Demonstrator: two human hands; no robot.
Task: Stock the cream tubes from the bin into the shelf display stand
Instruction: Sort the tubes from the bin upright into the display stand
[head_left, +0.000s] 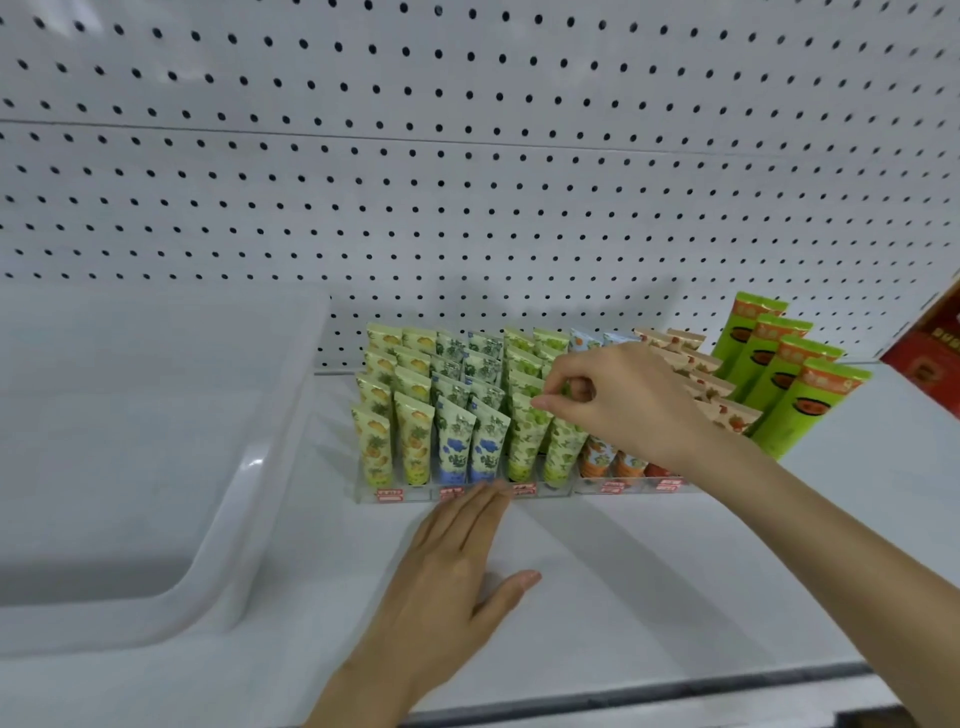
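A clear acrylic display stand (524, 494) on the white shelf holds rows of small cream tubes: yellow (413, 441), blue-flowered (454, 441), green (527, 436), orange and red-printed ones. My right hand (618, 402) hovers over the green rows and pinches the top edge of a green tube there. My left hand (457, 556) lies flat on the shelf, fingers straight, fingertips touching the stand's front edge. The translucent white bin (156, 519) stands to the left; no tubes show inside it.
Taller green tubes with orange caps (789, 379) stand right of the stand, and a red box (930, 348) sits at the far right. A white pegboard (467, 182) backs the shelf. The shelf's front lip (675, 691) runs along the bottom.
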